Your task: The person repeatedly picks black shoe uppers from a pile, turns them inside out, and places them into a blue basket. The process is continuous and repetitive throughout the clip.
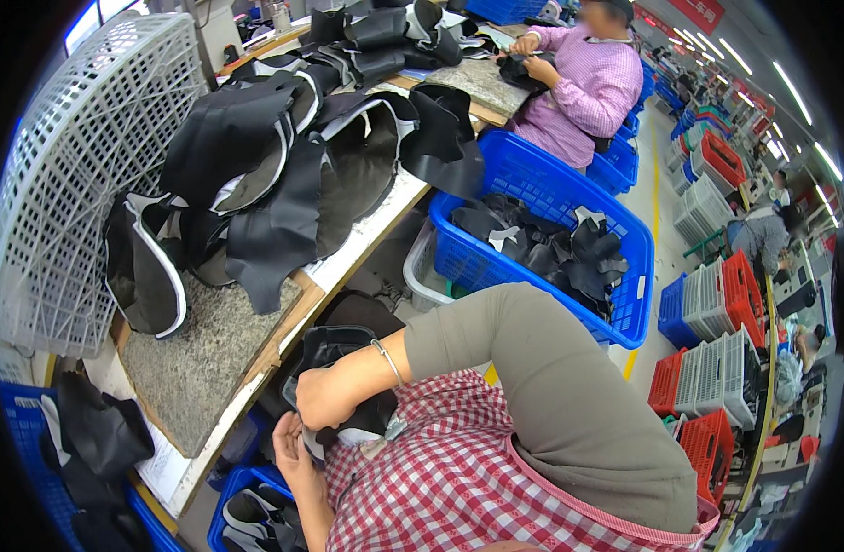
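Note:
Close against my checked apron, both hands work at a black leather shoe upper (374, 414) with a pale lining. My right hand (326, 397), a bangle at its wrist, is closed on the upper, its fingertips mostly hidden behind the back of the hand. Just below it, my left hand (296, 453) pinches a pale grey edge of the same piece. The fingertips of the two hands nearly meet. A pile of similar black uppers (279, 216) with white edges lies on the workbench (367, 225) ahead of me.
A rough grey board (206, 368) covers the bench's near end. A white crate (81, 175) stands tilted at left. Blue baskets hold black pieces: a large basket (638, 276) right of the bench and a small one (221, 511) below. Farther off, a co-worker (583, 83) handles a black piece.

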The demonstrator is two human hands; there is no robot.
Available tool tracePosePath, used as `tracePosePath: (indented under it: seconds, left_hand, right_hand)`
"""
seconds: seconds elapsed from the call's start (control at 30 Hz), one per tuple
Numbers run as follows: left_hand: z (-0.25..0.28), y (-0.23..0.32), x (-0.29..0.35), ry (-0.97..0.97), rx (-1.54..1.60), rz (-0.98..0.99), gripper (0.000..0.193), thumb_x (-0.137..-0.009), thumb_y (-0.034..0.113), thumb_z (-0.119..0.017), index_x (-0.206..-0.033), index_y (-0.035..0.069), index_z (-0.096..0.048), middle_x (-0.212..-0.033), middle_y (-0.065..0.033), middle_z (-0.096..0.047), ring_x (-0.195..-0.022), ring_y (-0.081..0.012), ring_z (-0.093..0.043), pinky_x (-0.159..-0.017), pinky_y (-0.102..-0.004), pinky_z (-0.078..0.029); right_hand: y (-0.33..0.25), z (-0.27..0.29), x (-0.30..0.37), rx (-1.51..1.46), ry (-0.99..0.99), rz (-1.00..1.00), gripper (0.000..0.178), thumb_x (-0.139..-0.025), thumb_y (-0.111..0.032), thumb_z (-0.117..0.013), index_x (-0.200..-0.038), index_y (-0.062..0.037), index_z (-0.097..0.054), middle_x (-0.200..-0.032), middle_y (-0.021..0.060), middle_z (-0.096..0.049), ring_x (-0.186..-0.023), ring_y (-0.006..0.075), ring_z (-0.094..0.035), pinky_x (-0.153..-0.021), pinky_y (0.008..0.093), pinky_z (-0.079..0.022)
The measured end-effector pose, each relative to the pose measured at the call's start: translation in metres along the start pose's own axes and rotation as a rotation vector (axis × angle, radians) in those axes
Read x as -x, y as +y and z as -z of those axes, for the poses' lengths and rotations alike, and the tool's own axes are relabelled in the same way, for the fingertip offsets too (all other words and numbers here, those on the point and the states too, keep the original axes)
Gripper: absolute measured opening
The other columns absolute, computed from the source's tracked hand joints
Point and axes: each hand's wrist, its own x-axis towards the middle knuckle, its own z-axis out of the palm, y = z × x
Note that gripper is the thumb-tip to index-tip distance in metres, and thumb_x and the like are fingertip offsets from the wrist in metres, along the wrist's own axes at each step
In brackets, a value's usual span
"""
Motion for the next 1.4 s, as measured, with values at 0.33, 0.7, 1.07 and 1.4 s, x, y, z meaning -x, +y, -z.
tracePosePath:
  seconds: [0.33, 0.7, 1.07, 1.4]
  left_hand:
    - [-0.012, 0.005, -0.039, -0.091, -0.517, -0.076, 0.013, -0.098, -0.001, -0.060, -0.102, 0.006, -0.050, -0.089, 0.0015, -0.058, -0.080, -0.0072, -0.055, -0.069, -0.0245, -0.044]
    - [-0.013, 0.011, -0.091, -0.235, -0.517, 0.095, 0.032, -0.112, 0.032, -0.050, -0.110, 0.004, -0.064, -0.084, -0.0024, -0.067, -0.069, -0.0146, -0.066, -0.059, -0.0247, -0.048]
    - [-0.023, 0.010, 0.010, 0.153, -0.395, -0.117, 0.026, -0.090, -0.007, -0.067, -0.116, -0.004, -0.071, -0.113, -0.0140, -0.074, -0.106, -0.0219, -0.069, -0.101, -0.0351, -0.050]
    - [-0.018, 0.041, 0.015, -0.717, -1.397, -0.494, 0.040, -0.080, -0.002, -0.068, -0.119, 0.007, -0.075, -0.129, -0.0071, -0.072, -0.132, -0.0349, -0.059, -0.123, -0.0506, -0.033]
  right_hand:
    - [-0.015, 0.001, 0.016, 0.070, 0.110, -0.106, 0.016, -0.079, -0.027, -0.076, -0.079, -0.0120, -0.079, -0.079, 0.0075, -0.077, -0.077, 0.0299, -0.075, -0.062, 0.0442, -0.055]
    - [-0.028, -0.019, -0.011, 0.115, -0.029, -0.061, 0.020, -0.083, -0.028, -0.076, -0.093, -0.0120, -0.083, -0.093, 0.0081, -0.079, -0.092, 0.0327, -0.075, -0.071, 0.0499, -0.056]
    - [0.062, -0.014, -0.015, -0.349, -0.082, 0.079, 0.040, -0.086, -0.037, -0.078, -0.111, -0.0060, -0.074, -0.101, 0.0181, -0.075, -0.102, 0.0412, -0.069, -0.085, 0.0523, -0.053]
    - [0.093, -0.042, -0.020, -0.772, -0.276, -0.047, 0.046, -0.093, -0.033, -0.079, -0.120, 0.0031, -0.070, -0.105, 0.0153, -0.076, -0.095, 0.0285, -0.070, -0.089, 0.0439, -0.054]
